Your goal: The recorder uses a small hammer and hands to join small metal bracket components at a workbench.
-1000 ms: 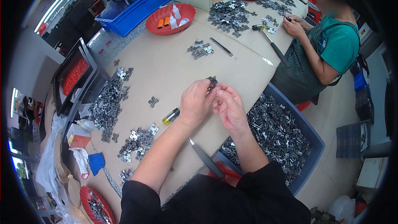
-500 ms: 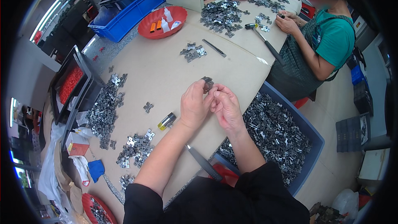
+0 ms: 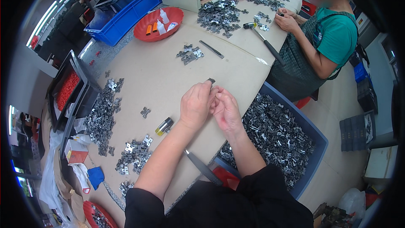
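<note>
Above the table's middle, my left hand is closed around a small dark metal clip, whose end shows past the fingertips. My right hand meets it from the right, thumb and fingers pinched together; whatever sits between them is hidden. Beneath my left forearm lies a hammer with a black and yellow head and a dark grip. One metal clip lies alone to the left. Beyond my hands are a small group of clips and a slim metal tool.
Heaps of clips line the left side. A grey-blue bin full of clips stands at right. A red bowl with bottles sits at the back near a blue crate. A co-worker sits far right beside another hammer.
The whole view has shifted slightly, so the table's things appear a little further left. Less of the clip shows above my left fingers; both hands stay together.
</note>
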### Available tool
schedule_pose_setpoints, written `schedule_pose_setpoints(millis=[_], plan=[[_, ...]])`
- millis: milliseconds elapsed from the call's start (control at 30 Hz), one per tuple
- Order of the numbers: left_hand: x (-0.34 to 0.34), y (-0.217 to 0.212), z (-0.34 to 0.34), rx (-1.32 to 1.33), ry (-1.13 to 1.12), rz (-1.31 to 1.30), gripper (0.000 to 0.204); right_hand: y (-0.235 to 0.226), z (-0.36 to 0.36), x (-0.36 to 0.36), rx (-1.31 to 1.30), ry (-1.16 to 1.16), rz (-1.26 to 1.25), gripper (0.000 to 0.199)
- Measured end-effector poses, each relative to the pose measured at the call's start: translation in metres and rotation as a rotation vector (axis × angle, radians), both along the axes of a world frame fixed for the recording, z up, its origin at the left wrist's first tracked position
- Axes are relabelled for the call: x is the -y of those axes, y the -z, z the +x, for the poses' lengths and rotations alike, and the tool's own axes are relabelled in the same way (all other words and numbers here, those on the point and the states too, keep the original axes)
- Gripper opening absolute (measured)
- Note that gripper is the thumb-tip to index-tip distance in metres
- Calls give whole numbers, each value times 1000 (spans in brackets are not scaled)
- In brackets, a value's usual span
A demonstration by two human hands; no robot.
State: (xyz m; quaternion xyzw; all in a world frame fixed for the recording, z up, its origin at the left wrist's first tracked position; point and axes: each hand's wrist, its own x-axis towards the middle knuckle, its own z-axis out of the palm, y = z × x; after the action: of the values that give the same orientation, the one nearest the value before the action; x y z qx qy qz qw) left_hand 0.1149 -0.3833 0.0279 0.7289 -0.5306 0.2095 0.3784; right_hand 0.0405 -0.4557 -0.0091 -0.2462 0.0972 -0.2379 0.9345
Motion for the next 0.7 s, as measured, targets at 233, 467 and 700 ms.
schedule_pose_setpoints(millis=[233, 467, 700], plan=[[-1, 3, -1, 4, 37, 44, 28, 4, 0, 1, -38, 10, 16, 12], [-3, 7, 0, -10, 32, 54, 30, 3, 0, 1, -44, 24, 8, 12], [-3, 6, 1, 25, 30, 42, 32, 3, -1, 1, -31, 26, -6, 12]])
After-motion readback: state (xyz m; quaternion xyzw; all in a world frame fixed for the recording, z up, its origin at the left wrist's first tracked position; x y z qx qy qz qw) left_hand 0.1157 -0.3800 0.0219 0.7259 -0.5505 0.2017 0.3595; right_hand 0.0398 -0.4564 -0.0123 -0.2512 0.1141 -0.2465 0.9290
